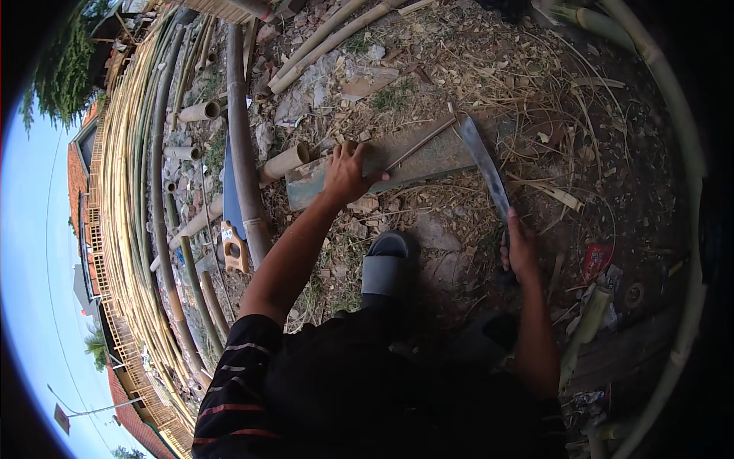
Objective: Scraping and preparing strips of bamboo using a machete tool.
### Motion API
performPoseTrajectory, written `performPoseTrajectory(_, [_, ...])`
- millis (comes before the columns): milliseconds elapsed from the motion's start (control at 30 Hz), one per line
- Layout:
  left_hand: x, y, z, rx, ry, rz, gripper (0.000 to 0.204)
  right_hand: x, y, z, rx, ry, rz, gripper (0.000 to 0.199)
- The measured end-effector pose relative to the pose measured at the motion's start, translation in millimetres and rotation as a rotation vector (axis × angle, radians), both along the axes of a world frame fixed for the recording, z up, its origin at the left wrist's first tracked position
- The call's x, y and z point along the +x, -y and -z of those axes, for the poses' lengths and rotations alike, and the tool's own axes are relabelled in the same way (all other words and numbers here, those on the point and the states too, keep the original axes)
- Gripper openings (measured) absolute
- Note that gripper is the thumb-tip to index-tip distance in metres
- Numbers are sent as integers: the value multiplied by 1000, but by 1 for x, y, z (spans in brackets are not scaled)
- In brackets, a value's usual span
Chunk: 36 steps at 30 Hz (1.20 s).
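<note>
My left hand [352, 174] lies on a weathered wooden board [436, 159], fingers spread and thumb stretched to the right. A thin bamboo strip [422, 142] slants over the board, its near end close to that thumb; I cannot tell whether they touch. In my right hand [521, 249] is a machete [485, 162], gripped by its handle, which the fingers mostly hide. Its long dark blade points away from me, with the tip over the board beside the strip's far end.
A handsaw [235, 243] with a wooden handle leans by a thick bamboo pole [243, 145] on the left. Cut bamboo pieces [284, 163] and long stacked poles [126, 191] lie beyond. Shavings [554, 191] litter the ground. My sandalled foot [388, 264] stands near the board.
</note>
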<state>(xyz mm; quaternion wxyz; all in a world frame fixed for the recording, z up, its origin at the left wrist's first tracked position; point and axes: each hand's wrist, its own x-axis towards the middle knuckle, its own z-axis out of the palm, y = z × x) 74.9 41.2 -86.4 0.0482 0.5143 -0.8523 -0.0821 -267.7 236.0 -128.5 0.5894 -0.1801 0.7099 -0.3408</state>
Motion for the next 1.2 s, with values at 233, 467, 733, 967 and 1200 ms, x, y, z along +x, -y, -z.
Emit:
performPoseTrajectory(233, [-9,15,20,71,-233,89,33,2,1,-3,-30,-22,-13,65])
performPoseTrajectory(467, [-13,1,13,-43,-326,-149,36,0,1,3,-33,5,-16,67])
performPoseTrajectory(733, [-90,-2,-192,287,-1335,-143,25,-6,-3,10,-22,27,0,67])
performPoseTrajectory(967, [-83,19,-204,181,-1663,227,29,-2,-3,8,-29,-12,6,68])
performPoseTrajectory(1200, [-78,5,-218,407,-1796,269,48,2,-10,0,-38,-59,-6,68])
